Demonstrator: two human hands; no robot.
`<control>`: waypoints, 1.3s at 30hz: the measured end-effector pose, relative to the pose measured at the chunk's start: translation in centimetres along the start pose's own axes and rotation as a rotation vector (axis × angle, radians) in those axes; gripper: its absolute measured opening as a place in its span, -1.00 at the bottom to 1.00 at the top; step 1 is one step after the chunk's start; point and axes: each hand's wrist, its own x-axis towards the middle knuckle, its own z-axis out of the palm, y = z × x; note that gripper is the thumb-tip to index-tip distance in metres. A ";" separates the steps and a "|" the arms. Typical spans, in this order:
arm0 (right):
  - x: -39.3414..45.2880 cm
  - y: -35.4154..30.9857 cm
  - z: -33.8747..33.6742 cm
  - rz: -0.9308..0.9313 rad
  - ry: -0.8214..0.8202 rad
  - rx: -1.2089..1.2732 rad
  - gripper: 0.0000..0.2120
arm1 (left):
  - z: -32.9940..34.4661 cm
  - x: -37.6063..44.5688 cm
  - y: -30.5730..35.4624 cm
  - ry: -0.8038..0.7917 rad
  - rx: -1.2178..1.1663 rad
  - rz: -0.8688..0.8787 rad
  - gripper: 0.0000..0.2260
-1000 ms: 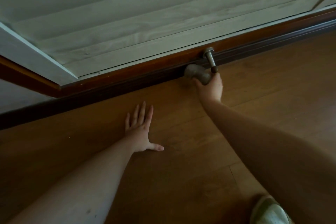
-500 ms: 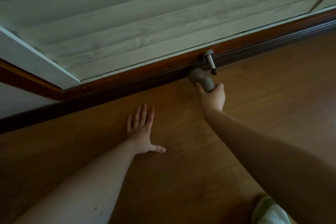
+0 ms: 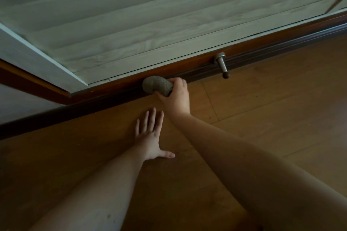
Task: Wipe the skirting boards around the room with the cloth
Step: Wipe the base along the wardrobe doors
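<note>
A dark brown skirting board (image 3: 249, 62) runs along the foot of the pale panelled wall, from upper right down to the left. My right hand (image 3: 175, 94) grips a bunched grey cloth (image 3: 156, 86) and holds it against the skirting board, left of a metal door stop. My left hand (image 3: 151, 138) lies flat on the wooden floor with its fingers spread, just below and in front of the right hand.
A metal door stop (image 3: 222, 64) with a dark rubber tip sticks out from the skirting board to the right of the cloth. The wall corner (image 3: 75, 88) juts out at the left. Wooden floor (image 3: 272, 108) stretches to the right.
My right hand has slid the cloth left along the skirting board, away from the door stop. The left hand has stayed flat on the floor.
</note>
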 end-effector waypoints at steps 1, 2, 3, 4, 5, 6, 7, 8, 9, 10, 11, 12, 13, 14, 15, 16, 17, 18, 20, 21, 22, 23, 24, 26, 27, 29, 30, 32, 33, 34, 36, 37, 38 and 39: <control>0.3 0.4 -0.9 -0.001 0.024 -0.017 -0.54 | 0.1 0.0 -0.1 0.019 -0.019 0.002 0.30; 0.7 0.9 -1.9 0.007 0.054 -0.031 -0.54 | 0.2 0.1 -0.1 0.037 -0.036 0.005 0.32; 1.0 1.3 -3.0 0.021 0.087 -0.045 -0.54 | 0.3 0.1 -0.2 0.048 -0.047 0.011 0.33; 1.4 1.8 -4.1 0.038 0.122 -0.071 -0.54 | 0.3 0.1 -0.3 0.052 -0.053 0.016 0.33; 1.8 2.2 -5.2 0.049 0.164 -0.116 -0.54 | 0.4 0.0 -0.4 0.053 -0.056 0.020 0.33; 2.3 2.5 -6.4 0.050 0.206 -0.178 -0.54 | 0.5 0.1 -0.4 0.053 -0.057 0.023 0.33; 2.8 2.7 -7.5 0.042 0.238 -0.243 -0.53 | 0.5 0.1 -0.5 0.053 -0.057 0.025 0.33; 3.2 2.8 -8.4 0.029 0.257 -0.303 -0.52 | 0.4 0.1 -0.5 0.051 -0.058 0.025 0.33; 3.5 2.9 -9.1 0.016 0.266 -0.350 -0.51 | 0.3 0.1 -0.5 0.049 -0.059 0.024 0.33; 3.7 3.0 -9.5 0.006 0.271 -0.384 -0.51 | 0.3 0.2 -0.5 0.047 -0.063 0.022 0.33; 3.9 2.9 -9.8 0.008 0.279 -0.407 -0.51 | 0.3 0.1 -0.4 0.045 -0.067 0.020 0.33; 4.0 2.9 -10.0 0.023 0.292 -0.413 -0.52 | 0.3 0.1 -0.4 0.045 -0.071 0.016 0.33; 4.0 2.7 -10.3 0.041 0.307 -0.399 -0.52 | 0.3 0.0 -0.4 0.049 -0.071 0.013 0.33; 3.9 2.7 -10.5 0.055 0.315 -0.370 -0.53 | 0.3 0.0 -0.4 0.054 -0.071 0.007 0.33; 3.8 2.6 -11.0 0.058 0.319 -0.327 -0.54 | 0.3 0.1 -0.3 0.056 -0.066 0.002 0.33; 3.6 2.6 -11.5 0.052 0.322 -0.268 -0.54 | 0.2 0.1 -0.3 0.051 -0.061 -0.005 0.33; 3.3 2.7 -12.2 0.042 0.329 -0.196 -0.55 | 0.3 0.1 -0.3 0.046 -0.056 -0.010 0.33; 3.0 2.8 -13.2 0.028 0.346 -0.126 -0.54 | 0.2 0.0 -0.2 0.042 -0.052 -0.014 0.33; 2.4 3.5 -15.1 0.015 0.402 -0.032 -0.54 | 0.0 -0.1 0.1 0.044 -0.045 -0.017 0.32; 2.3 4.0 -16.2 0.024 0.436 -0.005 -0.54 | -0.3 -0.1 0.4 0.055 -0.036 -0.002 0.29; 2.2 4.8 -17.2 0.043 0.464 0.014 -0.54 | -0.7 0.0 1.0 0.068 -0.020 0.031 0.26; 2.1 5.6 -17.9 0.069 0.485 0.027 -0.53 | -1.2 0.1 1.8 0.084 0.005 0.075 0.23; 2.1 6.5 -18.6 0.102 0.498 0.027 -0.52 | -1.8 0.4 3.0 0.106 0.031 0.124 0.22; 2.1 8.4 -19.4 0.179 0.493 -0.030 -0.51 | -3.0 1.4 6.0 0.142 0.062 0.195 0.22; 2.1 9.3 -19.7 0.203 0.466 -0.082 -0.49 | -3.6 2.1 7.6 0.149 0.062 0.207 0.23; 2.3 10.8 -19.9 0.202 0.375 -0.170 -0.47 | -4.6 3.5 10.0 0.152 0.062 0.196 0.27; 2.5 11.3 -19.8 0.192 0.330 -0.197 -0.47 | -4.8 4.0 10.6 0.148 0.065 0.184 0.28; 3.1 11.9 -19.4 0.161 0.279 -0.224 -0.49 | -4.6 5.0 10.8 0.141 0.079 0.182 0.30; 3.5 12.0 -19.1 0.139 0.263 -0.237 -0.50 | -4.4 5.3 10.6 0.141 0.088 0.193 0.30; 4.0 12.1 -18.7 0.115 0.242 -0.250 -0.51 | -4.2 5.5 10.3 0.141 0.094 0.203 0.29; 5.0 12.1 -17.9 0.082 0.184 -0.262 -0.52 | -3.9 5.7 10.0 0.132 0.108 0.221 0.29; 5.5 12.0 -17.5 0.071 0.154 -0.260 -0.53 | -4.0 5.8 10.0 0.125 0.115 0.227 0.29; 6.0 11.9 -17.0 0.062 0.124 -0.255 -0.53 | -4.0 5.9 10.0 0.116 0.124 0.232 0.31; 6.5 11.8 -16.5 0.056 0.098 -0.248 -0.53 | -4.1 5.9 9.9 0.105 0.133 0.234 0.32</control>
